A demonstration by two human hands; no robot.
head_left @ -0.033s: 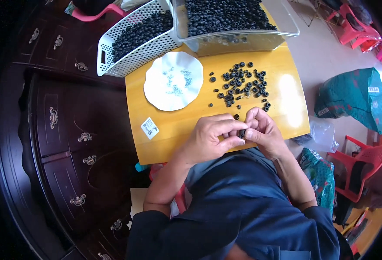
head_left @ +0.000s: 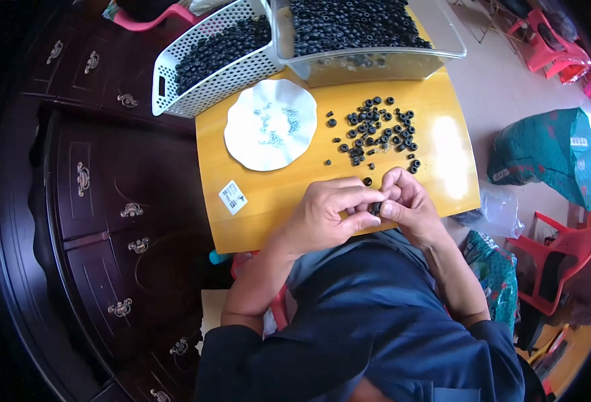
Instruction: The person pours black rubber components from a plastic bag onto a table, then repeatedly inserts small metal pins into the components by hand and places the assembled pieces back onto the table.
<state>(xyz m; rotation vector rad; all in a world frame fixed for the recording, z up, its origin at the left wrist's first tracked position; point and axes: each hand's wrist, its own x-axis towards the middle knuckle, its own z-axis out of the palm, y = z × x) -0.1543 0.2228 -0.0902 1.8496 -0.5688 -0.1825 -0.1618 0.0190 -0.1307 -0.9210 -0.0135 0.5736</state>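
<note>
— Where is the piece being worked on?

— Just right of the frame's centre: a small black rubber ring (head_left: 375, 208) is pinched between the fingertips of both hands. The left hand (head_left: 325, 214) is curled closed on it from the left, and the right hand (head_left: 409, 204) grips it from the right, both resting at the near edge of the yellow counter (head_left: 269, 194).

— And around it?

— Just above the hands lies a loose scatter of black rings (head_left: 379, 130). Left of that sits a white scalloped plate (head_left: 242, 144) holding tiny pale bits. Along the top edge stand a white perforated basket (head_left: 208, 87) and a clear bin (head_left: 376, 63), both full of rings.

— What could go wrong?

— I'd judge the ring could slip from the fingertips and roll off the counter's near edge, since it is held so close to it.
</note>
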